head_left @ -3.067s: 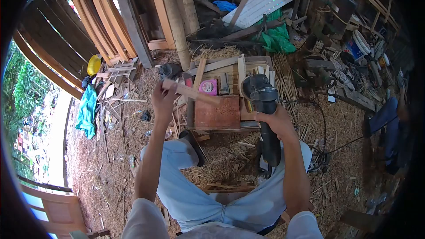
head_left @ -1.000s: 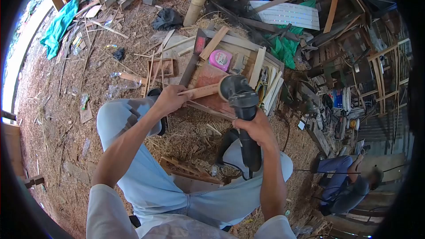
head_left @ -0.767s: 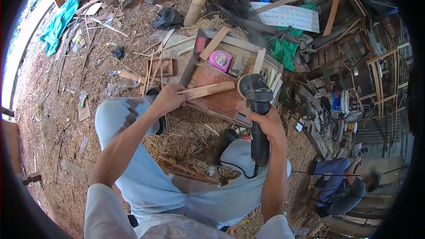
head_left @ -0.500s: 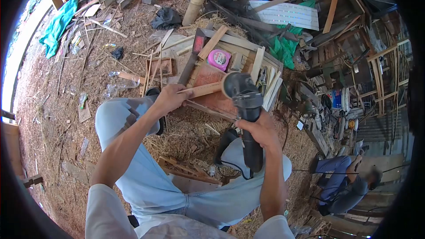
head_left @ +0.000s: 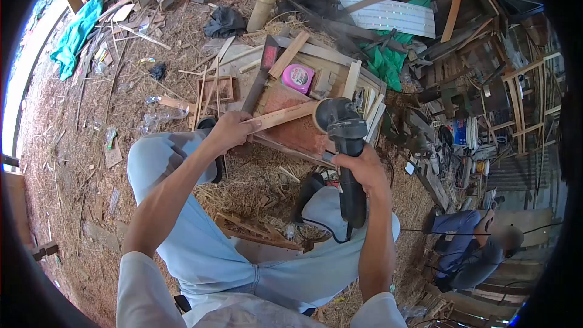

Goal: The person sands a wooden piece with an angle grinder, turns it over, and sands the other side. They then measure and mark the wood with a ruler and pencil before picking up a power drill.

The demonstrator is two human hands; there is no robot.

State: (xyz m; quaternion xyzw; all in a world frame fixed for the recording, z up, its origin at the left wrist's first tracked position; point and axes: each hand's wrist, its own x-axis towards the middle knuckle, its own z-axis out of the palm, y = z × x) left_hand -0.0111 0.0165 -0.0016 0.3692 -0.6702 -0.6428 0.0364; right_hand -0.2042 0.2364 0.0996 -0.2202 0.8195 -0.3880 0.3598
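My left hand (head_left: 231, 130) is closed on the near end of a short flat wooden strip (head_left: 285, 114). The strip's far end meets the round disc (head_left: 323, 115) of a black angle grinder (head_left: 349, 140). Around the grinder's body is my right hand (head_left: 367, 170), its fingers partly hidden beneath. Both are over a low wooden work box (head_left: 258, 94) with a reddish board (head_left: 300, 136) on it. A pink tape measure (head_left: 298, 77) lies on the box beyond the strip, beside small wood blocks.
Shavings and wood scraps cover the ground (head_left: 79, 176). A small wooden tray (head_left: 226, 89) lies left of the box. Green plastic (head_left: 387, 68) and a white panel (head_left: 388, 17) are behind it. Another person (head_left: 467, 249) sits at the lower right. A cord trails from the grinder.
The grinder and my right hand have shifted slightly right. The wooden strip has moved a little the same way and tilts slightly more. My left hand still grips it.
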